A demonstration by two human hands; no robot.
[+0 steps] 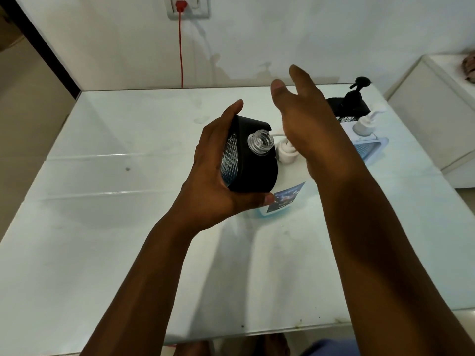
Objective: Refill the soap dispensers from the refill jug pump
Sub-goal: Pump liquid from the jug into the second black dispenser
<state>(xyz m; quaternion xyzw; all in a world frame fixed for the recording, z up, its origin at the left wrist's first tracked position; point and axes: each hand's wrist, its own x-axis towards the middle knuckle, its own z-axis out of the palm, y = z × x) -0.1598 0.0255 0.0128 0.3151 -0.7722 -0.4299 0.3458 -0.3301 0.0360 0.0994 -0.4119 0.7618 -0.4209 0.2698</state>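
Open dispenser held at the refill jug's pump.
Left hand (216, 173) grips the black-topped soap dispenser (250, 160), tilted and uncapped; right hand (305, 124), fingers straight, hovers over the jug pump (286, 150) mid-table.

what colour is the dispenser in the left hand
Black dispenser with a clear threaded neck, seen in the head view.
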